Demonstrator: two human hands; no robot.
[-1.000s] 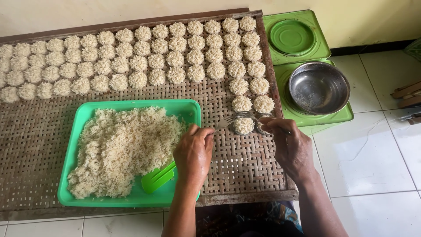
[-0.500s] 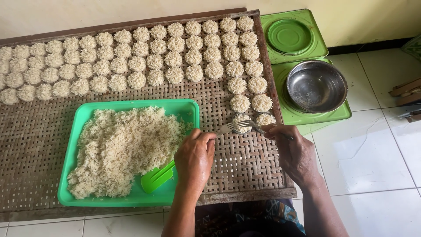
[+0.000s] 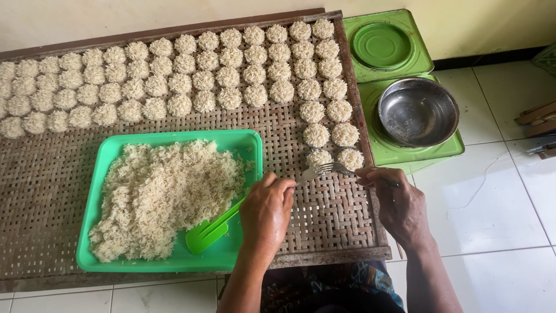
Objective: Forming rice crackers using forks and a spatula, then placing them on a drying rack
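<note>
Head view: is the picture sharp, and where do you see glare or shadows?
Head view: mostly sharp, with soft even light; the rice mounds and the woven mat show clear texture. The metal bowl carries a dull reflection, the white floor tiles a mild sheen. Both hands, left and right, throw only faint shadows.

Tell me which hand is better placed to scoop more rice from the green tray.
Left. The left hand sits at the green tray edge beside the rice and green spatula; the right hand is farther, holding a fork.
</note>
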